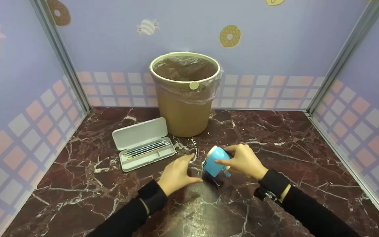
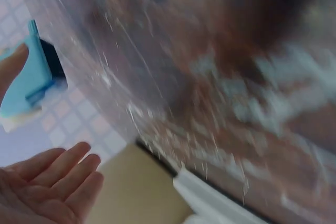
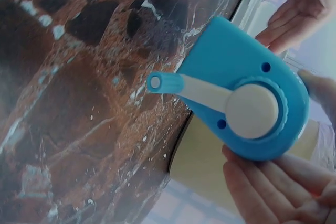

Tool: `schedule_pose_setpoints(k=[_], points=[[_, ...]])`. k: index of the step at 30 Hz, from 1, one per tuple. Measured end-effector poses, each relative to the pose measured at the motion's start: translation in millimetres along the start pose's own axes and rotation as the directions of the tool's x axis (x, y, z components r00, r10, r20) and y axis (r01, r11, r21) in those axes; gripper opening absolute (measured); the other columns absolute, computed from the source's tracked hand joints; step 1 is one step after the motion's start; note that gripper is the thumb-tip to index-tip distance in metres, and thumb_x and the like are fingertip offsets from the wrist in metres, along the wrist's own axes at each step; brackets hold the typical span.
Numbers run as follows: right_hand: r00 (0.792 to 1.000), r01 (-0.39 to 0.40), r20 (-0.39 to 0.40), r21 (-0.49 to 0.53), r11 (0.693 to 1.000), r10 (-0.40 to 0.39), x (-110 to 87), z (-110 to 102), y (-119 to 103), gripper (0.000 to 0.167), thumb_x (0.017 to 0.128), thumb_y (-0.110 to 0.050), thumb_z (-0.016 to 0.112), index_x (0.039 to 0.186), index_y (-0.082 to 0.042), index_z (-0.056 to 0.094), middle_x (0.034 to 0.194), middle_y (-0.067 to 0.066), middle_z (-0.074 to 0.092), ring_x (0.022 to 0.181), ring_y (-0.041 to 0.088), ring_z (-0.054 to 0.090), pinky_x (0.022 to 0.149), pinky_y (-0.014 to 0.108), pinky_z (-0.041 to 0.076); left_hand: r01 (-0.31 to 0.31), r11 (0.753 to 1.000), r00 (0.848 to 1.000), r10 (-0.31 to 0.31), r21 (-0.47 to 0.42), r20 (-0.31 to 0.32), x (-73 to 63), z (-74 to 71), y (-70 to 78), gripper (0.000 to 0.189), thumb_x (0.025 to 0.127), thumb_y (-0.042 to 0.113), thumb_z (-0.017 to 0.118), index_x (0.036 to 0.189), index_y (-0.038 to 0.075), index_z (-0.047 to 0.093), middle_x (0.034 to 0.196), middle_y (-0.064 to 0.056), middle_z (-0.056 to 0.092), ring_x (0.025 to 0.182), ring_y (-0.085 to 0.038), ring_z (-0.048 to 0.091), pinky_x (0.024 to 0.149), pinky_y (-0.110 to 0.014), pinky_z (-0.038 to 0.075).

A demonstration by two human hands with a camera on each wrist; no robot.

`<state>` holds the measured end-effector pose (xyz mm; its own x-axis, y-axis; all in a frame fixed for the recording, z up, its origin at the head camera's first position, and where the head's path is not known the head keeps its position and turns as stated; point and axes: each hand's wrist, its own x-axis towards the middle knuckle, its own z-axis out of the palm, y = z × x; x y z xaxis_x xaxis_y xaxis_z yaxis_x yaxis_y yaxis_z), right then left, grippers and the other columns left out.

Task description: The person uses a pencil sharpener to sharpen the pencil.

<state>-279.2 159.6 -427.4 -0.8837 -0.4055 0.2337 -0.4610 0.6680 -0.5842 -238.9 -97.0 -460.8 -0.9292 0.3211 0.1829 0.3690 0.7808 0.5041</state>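
Note:
A blue crank pencil sharpener is tilted in my right hand, held between thumb and fingers close over the dark marble tabletop. Its white crank arm with a blue knob, and the blue back plate, face the camera in the right wrist view. To its left, my left hand is held with fingers extended and thumb apart, a short gap from the sharpener and nothing in its grasp. The left wrist view catches the sharpener at its left edge, above the left hand's fingers.
Behind the left hand lies an open pencil case, its lid raised, with several pencils inside. A tan trash bin lined with a clear bag stands against the back wall. Patterned panels enclose the marble tabletop on three sides.

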Motion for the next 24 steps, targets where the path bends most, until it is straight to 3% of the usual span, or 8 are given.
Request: schedule_pose_setpoints(k=[3,11,24], points=[[0.999,-0.027,-0.021,0.007,1.0,0.027,1.5,-1,0,0.048,0.082,-0.042,0.084,0.115,-0.007,0.078,0.091,0.007,0.081,0.07,0.006,0.072,0.067,0.024,0.058,0.012,0.999,1.0,-0.013,-0.033,-0.023,4.4,10.4,5.0,0.098,0.073,0.046,0.089,0.15,0.002,0.047,0.148,-0.025,0.056,0.134,-0.042,0.058,0.11,-0.058,0.048],[0.995,-0.062,-0.074,0.009,0.998,0.062,4.1,-2,-3,0.054,0.08,-0.043,0.085,0.115,-0.002,0.077,0.08,0.01,0.079,0.049,0.004,0.055,0.055,0.019,0.044,0.012,0.996,0.997,-0.019,-0.085,-0.081,17.6,28.7,16.2,0.093,0.075,0.046,0.089,0.148,0.004,0.05,0.145,-0.021,0.06,0.129,-0.039,0.063,0.106,-0.055,0.052],[0.988,-0.102,-0.114,0.001,0.995,0.101,5.4,-1,-2,0.051,0.08,-0.045,0.085,0.107,-0.002,0.079,0.085,0.012,0.08,0.051,0.006,0.055,0.058,0.022,0.047,0.009,0.989,0.99,-0.03,-0.151,-0.137,27.8,43.7,20.3,0.081,0.076,0.039,0.089,0.141,0.002,0.057,0.131,-0.018,0.07,0.112,-0.034,0.072,0.094,-0.048,0.059]])
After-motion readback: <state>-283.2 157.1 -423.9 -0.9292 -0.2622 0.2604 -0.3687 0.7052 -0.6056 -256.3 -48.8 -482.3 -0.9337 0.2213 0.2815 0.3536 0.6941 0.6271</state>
